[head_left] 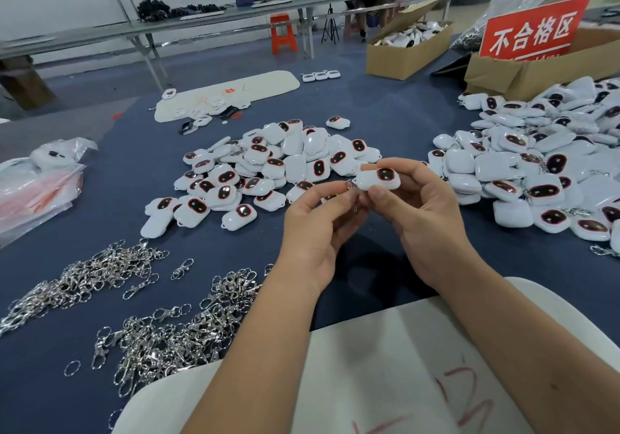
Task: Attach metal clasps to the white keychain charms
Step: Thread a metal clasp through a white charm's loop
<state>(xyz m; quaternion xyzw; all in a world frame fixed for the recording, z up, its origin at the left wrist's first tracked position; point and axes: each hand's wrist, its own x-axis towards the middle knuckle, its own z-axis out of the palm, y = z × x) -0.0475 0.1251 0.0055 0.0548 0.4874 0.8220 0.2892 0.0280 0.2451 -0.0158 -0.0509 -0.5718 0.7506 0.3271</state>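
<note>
Judged step: ring being threaded onto charm [378,178], held above blue bench [385,108], just in front of middle charm pile [268,162]. My right hand [422,212] gripped charm; left hand [318,219] pinched clasp ring [349,184] at its loop. Next: I must turn ring fully through. Clasp heap [161,329] lay left-front of pile, finished heap [536,165] right, cardboard boxes [407,47] behind.

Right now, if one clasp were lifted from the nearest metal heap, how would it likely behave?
The clasp heap looks interlocked, so neighbours would probably drag along. Each piece is thin wire with rings, so likely light and dangling loosely. The shiny finish suggests it could slip from fingers.
</note>
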